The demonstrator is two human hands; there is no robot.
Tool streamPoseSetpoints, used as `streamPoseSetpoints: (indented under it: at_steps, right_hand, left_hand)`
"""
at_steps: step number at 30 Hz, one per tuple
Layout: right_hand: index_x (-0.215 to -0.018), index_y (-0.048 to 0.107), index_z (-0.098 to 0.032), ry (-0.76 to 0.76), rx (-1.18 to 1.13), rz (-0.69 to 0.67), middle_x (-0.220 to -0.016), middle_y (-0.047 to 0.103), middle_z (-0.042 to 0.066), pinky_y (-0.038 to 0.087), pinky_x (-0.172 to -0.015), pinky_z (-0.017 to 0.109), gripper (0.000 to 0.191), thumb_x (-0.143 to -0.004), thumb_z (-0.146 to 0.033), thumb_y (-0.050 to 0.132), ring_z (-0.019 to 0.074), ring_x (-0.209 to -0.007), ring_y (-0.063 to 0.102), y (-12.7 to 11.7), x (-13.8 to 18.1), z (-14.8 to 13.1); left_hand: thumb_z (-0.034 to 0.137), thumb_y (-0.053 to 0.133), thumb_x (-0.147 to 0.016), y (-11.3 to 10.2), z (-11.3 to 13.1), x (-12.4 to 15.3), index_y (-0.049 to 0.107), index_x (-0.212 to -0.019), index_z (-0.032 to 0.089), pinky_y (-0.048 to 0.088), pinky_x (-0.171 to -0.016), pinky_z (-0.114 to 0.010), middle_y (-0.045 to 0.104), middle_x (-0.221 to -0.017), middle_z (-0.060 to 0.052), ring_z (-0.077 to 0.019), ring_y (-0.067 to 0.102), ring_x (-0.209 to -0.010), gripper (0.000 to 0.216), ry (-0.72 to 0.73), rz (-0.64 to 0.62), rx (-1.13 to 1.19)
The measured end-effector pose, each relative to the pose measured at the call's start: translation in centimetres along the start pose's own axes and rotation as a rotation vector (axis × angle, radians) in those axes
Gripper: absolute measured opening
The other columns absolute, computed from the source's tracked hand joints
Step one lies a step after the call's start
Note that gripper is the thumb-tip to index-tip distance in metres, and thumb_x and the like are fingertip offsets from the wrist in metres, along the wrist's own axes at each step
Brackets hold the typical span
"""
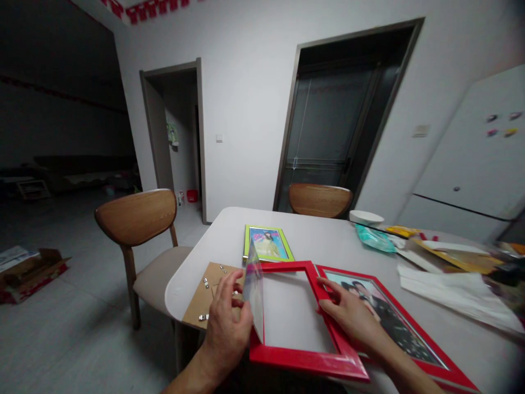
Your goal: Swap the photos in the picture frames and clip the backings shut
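White walls (246, 98) and dim doorways back a pale table (324, 235), with two wooden chairs (139, 216) drawn up beyond the hands. Nearest the wearer, the left hand (226, 312) appears to pinch a thin, glossy sheet (255, 301) between thumb and fingers, though its exact contact is partly hidden; the sheet stands steeply tilted at the left inner edge of an empty red picture frame (303, 360). That frame lies between the two grips, and the right hand (348, 314) grasps its right-hand rail, thumb and fingers closed over the red border. Just left of the pinching grip, partly behind it, is a brown backing board (194, 306) with metal clips (205, 283); beyond the grip sits a green picture frame (246, 241), and under the right forearm a second red frame (455, 375) holding a photograph. Farther right are a teal packet (374, 239) and a white bowl (366, 217). Judging by this pose, the step in hand is handling the sheet at the frame's opening — the next move seems to call for a light left pinch, edges kept aligned, and a steady right hold.
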State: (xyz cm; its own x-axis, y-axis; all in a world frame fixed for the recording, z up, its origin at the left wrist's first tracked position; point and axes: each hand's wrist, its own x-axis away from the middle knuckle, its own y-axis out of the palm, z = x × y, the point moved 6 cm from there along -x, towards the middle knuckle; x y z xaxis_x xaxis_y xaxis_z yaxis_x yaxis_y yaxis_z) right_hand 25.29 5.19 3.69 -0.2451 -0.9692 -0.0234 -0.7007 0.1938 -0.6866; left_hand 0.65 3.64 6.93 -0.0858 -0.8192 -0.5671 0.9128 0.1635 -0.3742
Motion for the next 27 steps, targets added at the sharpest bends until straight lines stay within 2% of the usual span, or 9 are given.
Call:
streamPoseSetpoints:
  at_steps: [2, 4, 7, 9, 13, 19, 23, 27]
  right_hand:
    - [-0.113, 0.046, -0.011, -0.073, 0.191, 0.041, -0.094, 0.063, 0.010, 0.042, -0.073, 0.030, 0.051, -0.065, -0.025, 0.040, 0.0210, -0.082, 0.058, 0.1, -0.2, 0.6]
    - [-0.112, 0.048, -0.010, -0.113, 0.313, 0.043, -0.101, 0.061, 0.012, 0.040, -0.075, 0.030, 0.049, -0.066, -0.023, 0.038, 0.0220, -0.087, 0.057, 0.6, -0.3, 1.1]
    - [-0.110, 0.051, -0.013, -0.141, 0.420, 0.040, -0.099, 0.062, 0.011, 0.040, -0.075, 0.029, 0.045, -0.067, -0.020, 0.037, 0.0221, -0.088, 0.057, 1.4, -0.2, 1.4]
    - [-0.107, 0.053, -0.014, -0.170, 0.454, 0.053, -0.099, 0.062, 0.010, 0.040, -0.076, 0.028, 0.043, -0.067, -0.019, 0.038, 0.0213, -0.088, 0.057, 1.7, -0.1, 1.3]
    - [-0.104, 0.054, -0.011, -0.220, 0.489, 0.053, -0.100, 0.061, 0.012, 0.039, -0.079, 0.028, 0.041, -0.068, -0.018, 0.038, 0.0212, -0.090, 0.056, 2.1, -0.1, 1.1]
    - [-0.104, 0.054, -0.010, -0.227, 0.537, 0.038, -0.099, 0.061, 0.013, 0.039, -0.079, 0.030, 0.039, -0.072, -0.021, 0.037, 0.0217, -0.089, 0.056, 2.4, 0.0, 1.2]
    - [-0.105, 0.054, -0.008, -0.284, 0.562, 0.068, -0.107, 0.056, 0.014, 0.035, -0.086, 0.032, 0.039, -0.072, -0.022, 0.039, 0.0228, -0.098, 0.050, 3.0, 0.1, 0.3]
    - [-0.108, 0.053, -0.008, -0.341, 0.553, 0.083, -0.110, 0.054, 0.013, 0.033, -0.090, 0.032, 0.041, -0.072, -0.023, 0.040, 0.0223, -0.101, 0.047, 3.9, 0.0, -0.4]
  left_hand:
    - [0.013, 0.041, -0.070, -1.3, -1.9, 0.6, 0.041, -0.110, 0.018, 0.047, -0.072, -0.027, 0.050, -0.109, -0.007, -0.0186, 0.053, -0.091, 0.040, -0.087, 0.005, -0.013]
    - [0.015, 0.042, -0.069, -2.1, -3.9, 1.4, 0.042, -0.109, 0.017, 0.045, -0.078, -0.029, 0.052, -0.107, -0.007, -0.0196, 0.053, -0.093, 0.040, -0.151, -0.018, -0.037]
    - [0.016, 0.044, -0.068, -1.8, -6.2, 2.6, 0.043, -0.111, 0.016, 0.042, -0.084, -0.031, 0.055, -0.106, -0.007, -0.0206, 0.052, -0.097, 0.043, -0.226, -0.122, -0.076]
    - [0.016, 0.045, -0.067, -1.3, -6.9, 2.9, 0.045, -0.111, 0.016, 0.037, -0.090, -0.033, 0.053, -0.111, -0.007, -0.0214, 0.048, -0.104, 0.044, -0.221, -0.174, -0.114]
    - [0.018, 0.047, -0.068, -0.9, -7.0, 2.9, 0.043, -0.115, 0.017, 0.028, -0.097, -0.038, 0.045, -0.122, -0.008, -0.0219, 0.037, -0.115, 0.047, -0.163, -0.178, -0.162]
    - [0.021, 0.051, -0.068, -1.1, -6.2, 2.9, 0.039, -0.118, 0.017, 0.026, -0.098, -0.040, 0.035, -0.129, -0.010, -0.0226, 0.031, -0.119, 0.051, -0.131, -0.234, -0.218]
    - [0.018, 0.053, -0.062, -0.3, -4.8, 2.9, 0.037, -0.121, 0.018, 0.019, -0.100, -0.044, 0.026, -0.135, -0.009, -0.0239, 0.020, -0.123, 0.061, -0.035, -0.346, -0.401]
    - [0.011, 0.051, -0.059, 1.3, -3.3, 2.5, 0.041, -0.118, 0.021, 0.011, -0.100, -0.048, 0.030, -0.133, -0.008, -0.0251, 0.020, -0.123, 0.061, 0.087, -0.526, -0.589]
